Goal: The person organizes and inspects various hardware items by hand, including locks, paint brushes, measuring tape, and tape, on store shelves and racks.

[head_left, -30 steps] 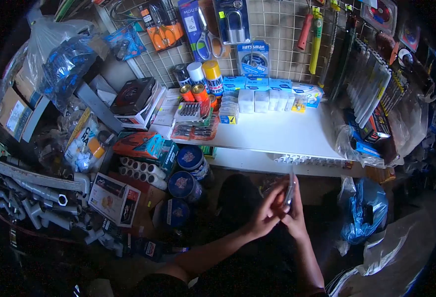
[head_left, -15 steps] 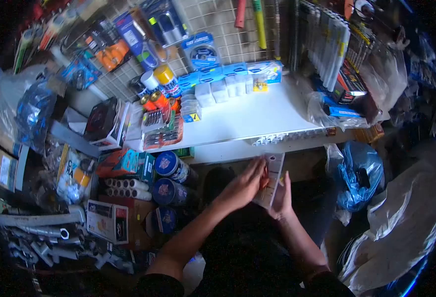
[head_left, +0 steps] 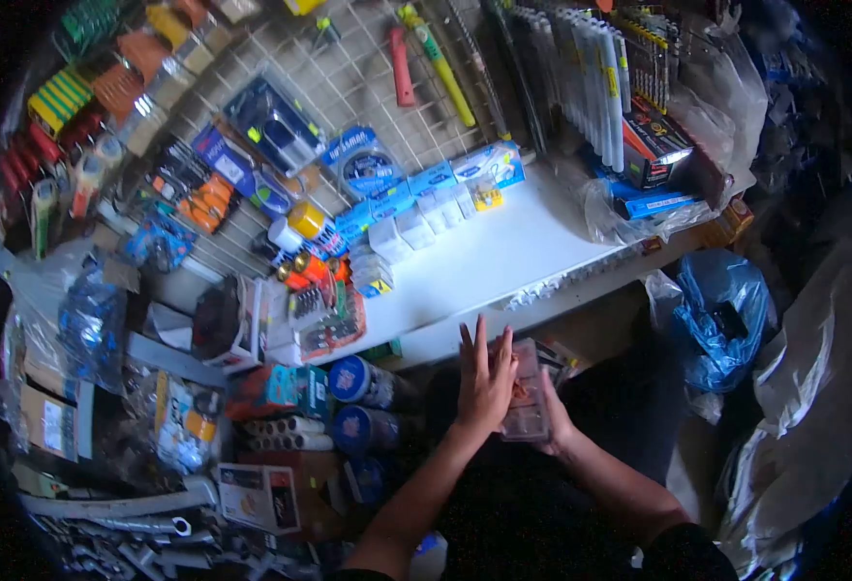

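Standing along the back of the white shelf (head_left: 513, 247), blue boxes (head_left: 433, 180) are seen in a row, fronted by small white boxes (head_left: 416, 229). At the shelf's left end, capped cans (head_left: 308, 219) and a red-edged pack (head_left: 334, 334) are crowded together. The near side is bounded on the left by lidded tubs (head_left: 353, 380) and white rolls (head_left: 290, 442), on the right by a blue bag (head_left: 726, 310). The shelf's front edge is placed just beyond the fingertips.

Counts: three tubs, the lowest poorly lit; one blue bag; at least three blue boxes; at least two cans, one capped white, one yellow; two hanging handles (head_left: 441, 68), one red, one yellow-green. The white boxes could not be counted reliably.

Pose: a clear compartment box (head_left: 527, 414) is held upright or nearly so above the dark lap, its right side gripped by the right hand (head_left: 556, 418). Its left side is partly covered by the left hand (head_left: 487, 387), whose fingers are extended and splayed, not closed around anything. Whether the box is pressed by the left palm cannot be told. Both forearms are angled inward from below.
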